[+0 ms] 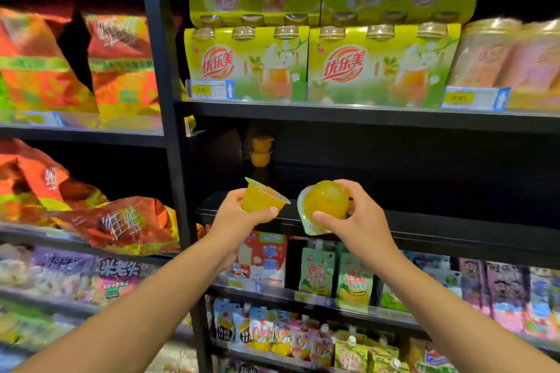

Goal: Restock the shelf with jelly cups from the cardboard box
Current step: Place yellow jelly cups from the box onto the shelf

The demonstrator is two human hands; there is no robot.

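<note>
1 jelly cup (263,199) per hand; 2 stacked cups (261,151) on shelf (424,221).

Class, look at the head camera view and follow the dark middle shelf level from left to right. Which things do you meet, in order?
Red snack bags → left hand → its jelly cup → right hand's jelly cup → right hand.

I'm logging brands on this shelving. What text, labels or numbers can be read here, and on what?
"优乐美": green multipack cartons on the upper shelf.
"米老头": purple snack bag, lower left.
"9.90", roughly: yellow price tag; blurred, uncertain.
Red bags: large white characters, too blurred.
Green pouches: unreadable.
Jelly cups: no readable text.
</note>
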